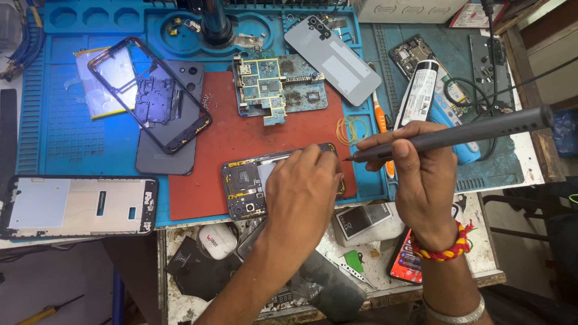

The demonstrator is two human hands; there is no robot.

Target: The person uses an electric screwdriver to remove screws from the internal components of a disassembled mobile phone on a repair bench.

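Both forearms are bare, with no sleeves in view over the tabletop's near edge. The right hand [424, 180] has a red-and-yellow braided thread band [442, 248] at the wrist and a plain silver bangle [454, 314] farther up the forearm. The left hand [301, 192] wears nothing.

White label with dark print on black cylinder [419, 90] right of the red mat, small white case [217, 241] with dark marking at the table's front edge, red-lit phone screen [404, 260] beneath the right wrist, white box [409, 9] top right.
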